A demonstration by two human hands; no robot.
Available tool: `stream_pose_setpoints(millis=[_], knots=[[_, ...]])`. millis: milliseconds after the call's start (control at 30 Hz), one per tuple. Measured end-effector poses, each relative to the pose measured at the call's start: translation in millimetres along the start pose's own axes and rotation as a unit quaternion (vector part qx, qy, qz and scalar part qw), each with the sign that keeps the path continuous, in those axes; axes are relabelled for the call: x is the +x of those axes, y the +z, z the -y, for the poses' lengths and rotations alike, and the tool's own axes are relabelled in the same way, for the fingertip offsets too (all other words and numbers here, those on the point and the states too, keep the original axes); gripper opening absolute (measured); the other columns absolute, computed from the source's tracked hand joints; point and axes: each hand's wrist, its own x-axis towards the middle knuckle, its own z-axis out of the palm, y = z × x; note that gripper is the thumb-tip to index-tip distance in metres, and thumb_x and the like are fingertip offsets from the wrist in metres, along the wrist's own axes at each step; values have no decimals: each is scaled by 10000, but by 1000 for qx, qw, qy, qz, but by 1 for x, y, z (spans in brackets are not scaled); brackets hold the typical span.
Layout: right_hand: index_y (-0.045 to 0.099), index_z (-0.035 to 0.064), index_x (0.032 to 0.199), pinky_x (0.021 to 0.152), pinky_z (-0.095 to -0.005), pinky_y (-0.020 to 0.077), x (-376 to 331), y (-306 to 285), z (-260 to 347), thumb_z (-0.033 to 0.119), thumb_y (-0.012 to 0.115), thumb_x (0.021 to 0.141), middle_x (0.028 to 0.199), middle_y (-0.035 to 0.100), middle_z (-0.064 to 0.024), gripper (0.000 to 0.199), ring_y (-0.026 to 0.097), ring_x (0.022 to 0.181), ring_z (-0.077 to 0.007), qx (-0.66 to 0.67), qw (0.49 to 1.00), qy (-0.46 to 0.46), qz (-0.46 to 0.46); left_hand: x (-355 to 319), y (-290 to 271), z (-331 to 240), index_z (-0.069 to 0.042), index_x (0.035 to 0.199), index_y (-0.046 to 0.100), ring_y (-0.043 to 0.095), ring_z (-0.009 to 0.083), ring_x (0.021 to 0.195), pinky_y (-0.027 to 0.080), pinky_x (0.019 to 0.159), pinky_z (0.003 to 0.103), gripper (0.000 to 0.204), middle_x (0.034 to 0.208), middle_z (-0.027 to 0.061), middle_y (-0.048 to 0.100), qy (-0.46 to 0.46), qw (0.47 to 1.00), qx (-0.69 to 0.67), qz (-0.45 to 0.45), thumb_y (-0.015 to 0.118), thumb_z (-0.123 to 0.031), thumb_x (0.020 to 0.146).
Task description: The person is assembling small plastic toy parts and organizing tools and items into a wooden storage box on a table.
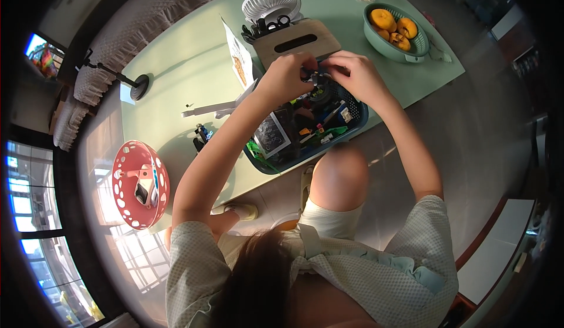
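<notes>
A dark blue plastic basket (363, 116) full of small building-toy pieces (320, 129) stands at the table's near edge. Over its far side, my left hand (286, 79) curls its fingers round something small and dark. My right hand (356, 76) meets it from the right, thumb and fingertips pinched together just above the pieces. What lies between the fingers is too small and shaded to name. A flat dark panel with a white border (274, 134) leans in the basket's left part, beside bright green pieces (256, 150).
On the pale green table (176, 87) are a wooden box with a slot (314, 34), a white fan (271, 4), an upright printed sheet (238, 55), a black-based stand (140, 87) and a green colander (385, 47) of orange fruit. A pink holed basket (126, 202) sits at left.
</notes>
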Motion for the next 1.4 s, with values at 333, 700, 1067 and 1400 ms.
stream_pose_setpoints(millis=[333, 700, 1067, 1400], knots=[[689, 70, 1003, 746, -355, 520, -2, 5, 24, 53, 621, 837, 967, 674, -84, 180, 652, 856, -291, 14, 997, -77, -4, -34, -20, -19, -64, 1039, 642, 659, 208, 737, 521, 698, 318, 240, 916, 87, 687, 1, 994, 39, -101, 623, -72, 799], [705, 96, 1006, 747, -312, 537, -24, 62, 128, 49, 646, 828, 1100, 653, -56, 193, 667, 884, -227, 38, 981, -181, 52, -186, -36, -20, -61, 1032, 612, 607, 160, 677, 501, 600, 279, 310, 877, 71, 642, -147, 927, -21, -344, 528, 48, 754], [677, 162, 1100, 776, -344, 543, -54, 168, 199, 168, 654, 847, 1177, 615, -62, 254, 655, 933, -246, 15, 972, -161, 172, -308, -14, 69, -151, 1099, 605, 582, 287, 1038, 488, 866, 390, 374, 1083, 57, 605, -267, 905, 150, -296, 707, -116, 740], [497, 34, 1288, 864, -409, 507, -40, 249, 153, 249, 639, 861, 1111, 536, -152, 498, 552, 1050, -325, -77, 987, -60, 131, -309, -37, 100, -119, 1166, 527, 577, 298, 1075, 467, 895, 404, 551, 1166, 84, 599, -298, 923, 158, -183, 780, -215, 686]])
